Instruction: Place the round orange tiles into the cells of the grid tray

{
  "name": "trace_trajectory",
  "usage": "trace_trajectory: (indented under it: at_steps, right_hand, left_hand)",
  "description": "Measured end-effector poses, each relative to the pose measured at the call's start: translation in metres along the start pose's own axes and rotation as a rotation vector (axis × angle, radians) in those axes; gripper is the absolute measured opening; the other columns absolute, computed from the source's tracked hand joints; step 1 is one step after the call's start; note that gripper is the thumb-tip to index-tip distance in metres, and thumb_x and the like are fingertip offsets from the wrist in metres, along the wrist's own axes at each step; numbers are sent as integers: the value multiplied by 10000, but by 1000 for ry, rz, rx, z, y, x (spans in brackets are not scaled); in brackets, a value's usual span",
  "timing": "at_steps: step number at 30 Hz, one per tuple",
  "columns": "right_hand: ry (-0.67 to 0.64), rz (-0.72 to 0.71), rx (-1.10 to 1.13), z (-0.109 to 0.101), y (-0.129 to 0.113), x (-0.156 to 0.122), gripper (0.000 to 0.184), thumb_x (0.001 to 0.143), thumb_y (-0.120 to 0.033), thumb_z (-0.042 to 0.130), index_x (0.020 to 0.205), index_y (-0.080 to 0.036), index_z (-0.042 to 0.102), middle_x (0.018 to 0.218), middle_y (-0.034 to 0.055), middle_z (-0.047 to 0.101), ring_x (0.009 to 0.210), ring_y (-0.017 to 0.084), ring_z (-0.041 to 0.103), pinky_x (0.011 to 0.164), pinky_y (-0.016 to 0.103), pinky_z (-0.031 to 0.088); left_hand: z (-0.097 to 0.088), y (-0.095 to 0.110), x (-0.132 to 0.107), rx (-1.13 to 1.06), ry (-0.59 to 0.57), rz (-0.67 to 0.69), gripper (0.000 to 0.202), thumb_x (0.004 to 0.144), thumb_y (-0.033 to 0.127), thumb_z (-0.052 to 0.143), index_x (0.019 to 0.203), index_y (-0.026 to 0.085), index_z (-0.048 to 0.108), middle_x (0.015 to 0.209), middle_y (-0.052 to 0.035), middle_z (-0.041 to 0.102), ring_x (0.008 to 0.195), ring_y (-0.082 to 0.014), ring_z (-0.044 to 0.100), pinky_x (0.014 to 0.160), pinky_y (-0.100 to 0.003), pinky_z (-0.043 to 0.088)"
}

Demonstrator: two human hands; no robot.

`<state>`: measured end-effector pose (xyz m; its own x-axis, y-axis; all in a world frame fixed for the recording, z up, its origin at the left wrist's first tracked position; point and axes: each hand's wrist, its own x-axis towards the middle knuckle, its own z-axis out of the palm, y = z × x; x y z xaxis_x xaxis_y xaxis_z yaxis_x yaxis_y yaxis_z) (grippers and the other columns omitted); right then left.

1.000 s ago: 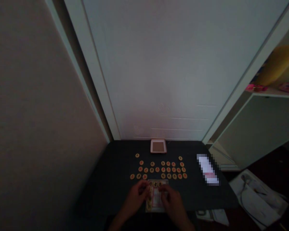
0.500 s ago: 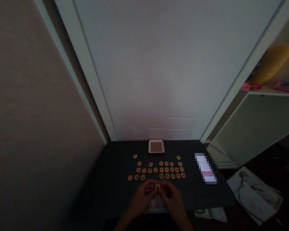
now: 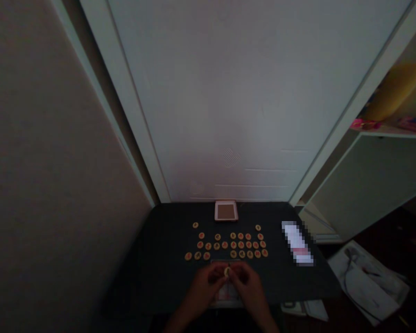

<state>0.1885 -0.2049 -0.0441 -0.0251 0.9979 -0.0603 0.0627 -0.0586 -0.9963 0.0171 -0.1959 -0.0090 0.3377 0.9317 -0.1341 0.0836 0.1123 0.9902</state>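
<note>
My left hand (image 3: 206, 281) and my right hand (image 3: 247, 282) meet near the table's front edge. Between their fingertips they pinch one round Chinese chess piece (image 3: 227, 272), pale with a dark mark too blurred to read. Under the hands lies a flat, pale box or tray (image 3: 225, 304) with pinkish contents, largely hidden by them. Beyond my fingers, several more round pieces with red or dark characters lie in loose rows, among them a red-marked piece (image 3: 224, 245) in the middle and a dark-marked piece (image 3: 195, 225) at the far left.
The dark table (image 3: 152, 273) stands against a white door (image 3: 222, 101). A white-framed square case (image 3: 226, 211) sits at its back edge. To the right lies a pixelated, bright oblong object (image 3: 297, 243). A white box with a cable (image 3: 367, 282) is on the floor at right.
The piece has come slightly lower between my fingertips and shows more of its face. Both hands stay in nearly the same spot; the view has shifted a little.
</note>
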Motion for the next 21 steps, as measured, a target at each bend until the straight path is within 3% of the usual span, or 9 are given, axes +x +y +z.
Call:
trace_trajectory:
  at_steps: [4, 13, 21]
  right_hand:
    - [-12, 6, 28, 0, -1, -2, 447, 790, -615, 691, 938, -194, 718, 858, 82, 771, 816, 264, 726, 747, 345, 561]
    - [47, -9, -22, -24, 9, 1, 458, 854, -594, 615, 1041, -193, 732, 937, 105, 767, 855, 277, 715, 775, 376, 567]
    - [121, -46, -50, -39, 20, 3, 433, 835, -573, 639, 1038, -202, 733, 982, 108, 758, 896, 275, 722, 807, 375, 573]
  left_hand:
    - [-1, -4, -1, 77, 2, 18, 322, 850, 443, 683, 1080, 226, 742, 1066, -88, 771, 964, -255, 714, 876, -330, 530]
    - [-25, -26, -1, 324, 205, 6, 364, 829, 477, 650, 1096, 242, 727, 818, -40, 745, 750, -226, 673, 707, -284, 506]
    - [-38, -45, -6, 541, 134, -26, 494, 885, 435, 573, 1343, 251, 570, 778, -12, 700, 703, -212, 638, 661, -266, 428]
